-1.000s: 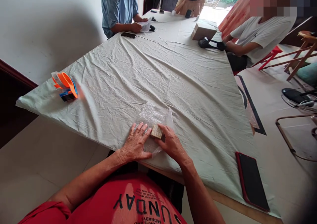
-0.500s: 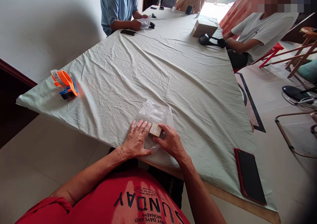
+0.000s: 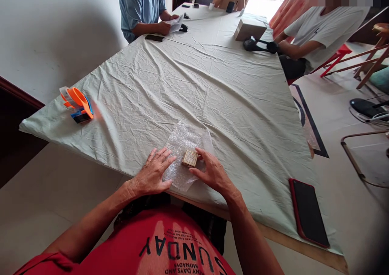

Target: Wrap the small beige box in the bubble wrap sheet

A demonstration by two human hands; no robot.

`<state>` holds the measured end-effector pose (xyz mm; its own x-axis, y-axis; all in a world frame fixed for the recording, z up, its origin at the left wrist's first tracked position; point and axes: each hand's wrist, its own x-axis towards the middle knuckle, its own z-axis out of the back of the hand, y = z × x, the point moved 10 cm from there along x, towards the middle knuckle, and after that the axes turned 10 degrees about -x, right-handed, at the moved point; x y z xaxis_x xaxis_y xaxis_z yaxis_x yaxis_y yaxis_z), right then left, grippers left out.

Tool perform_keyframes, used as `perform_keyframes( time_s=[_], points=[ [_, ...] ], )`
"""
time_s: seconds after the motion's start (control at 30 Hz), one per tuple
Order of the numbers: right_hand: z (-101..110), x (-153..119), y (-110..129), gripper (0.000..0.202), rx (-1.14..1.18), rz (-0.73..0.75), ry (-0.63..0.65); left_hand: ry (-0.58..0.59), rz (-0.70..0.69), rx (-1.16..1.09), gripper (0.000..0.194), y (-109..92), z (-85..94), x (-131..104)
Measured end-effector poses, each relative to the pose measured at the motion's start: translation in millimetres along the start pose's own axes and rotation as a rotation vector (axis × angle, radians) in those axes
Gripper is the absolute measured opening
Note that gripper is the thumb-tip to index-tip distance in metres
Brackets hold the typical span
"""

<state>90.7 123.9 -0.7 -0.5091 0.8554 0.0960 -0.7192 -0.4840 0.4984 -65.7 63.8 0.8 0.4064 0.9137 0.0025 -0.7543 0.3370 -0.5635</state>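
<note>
A small box [image 3: 190, 158] with printing on its top rests on a sheet of bubble wrap [image 3: 178, 177] near the close edge of the table. My right hand [image 3: 211, 169] curves round the right side of the box, thumb at its near side and index finger at its far corner. To the left, my left hand [image 3: 154, 171] lies flat with the fingers spread, at the left edge of the bubble wrap. It is apart from the box and holds nothing.
A cloth covers the table [image 3: 146, 92]. An orange and blue tape dispenser [image 3: 79, 104] stands at left, a red-cased phone [image 3: 308, 212] at right. Farther off are a carton [image 3: 249, 29], a black device [image 3: 259, 46] and a person holding papers [image 3: 175, 23]. Two other people sit there.
My left hand has moved left, away from the box, uncovering more bubble wrap. My right hand stays at the box. The view has shifted slightly.
</note>
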Motion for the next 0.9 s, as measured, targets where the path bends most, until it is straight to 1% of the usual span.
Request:
perform_keyframes(
  time_s=[0.17,0.23,0.3,0.37,0.47,0.53,0.6,0.63,0.73,0.8,0.9],
  points=[
    [14,-14,16,0.057,0.084,0.079,0.107,0.000,-0.073,0.040,0.073,-6,6.6,-21],
    [17,-20,19,0.060,0.072,0.108,0.148,-0.003,-0.093,0.066,0.071,-8,6.1,-24],
    [21,-24,16,0.064,0.052,0.098,0.138,0.008,-0.110,0.091,0.066,-10,3.1,-23],
    [23,-26,10,0.062,0.035,0.069,0.101,0.022,-0.128,0.109,0.059,-12,-1.1,-20],
    [19,-26,7,0.051,-0.014,0.056,0.102,0.019,-0.150,0.122,0.049,-15,-5.9,-14],
    [12,-24,9,0.033,-0.057,0.080,0.136,0.005,-0.168,0.127,0.043,-16,-7.5,-12],
    [7,-24,12,0.013,-0.080,0.114,0.161,-0.018,-0.194,0.121,0.036,-19,-6.8,-12],
    [7,-24,12,0.009,-0.078,0.128,0.158,-0.034,-0.209,0.110,0.031,-21,-5.2,-12],
    [11,-26,12,0.014,-0.017,0.144,0.129,-0.110,-0.250,0.037,0.020,-26,4.9,-14],
    [13,-29,11,0.014,0.024,0.149,0.134,-0.174,-0.252,-0.029,0.020,-28,14.0,-13],
    [12,-31,11,0.002,-0.006,0.133,0.153,-0.251,-0.240,-0.084,0.016,-30,22.1,-8]
  ],
)
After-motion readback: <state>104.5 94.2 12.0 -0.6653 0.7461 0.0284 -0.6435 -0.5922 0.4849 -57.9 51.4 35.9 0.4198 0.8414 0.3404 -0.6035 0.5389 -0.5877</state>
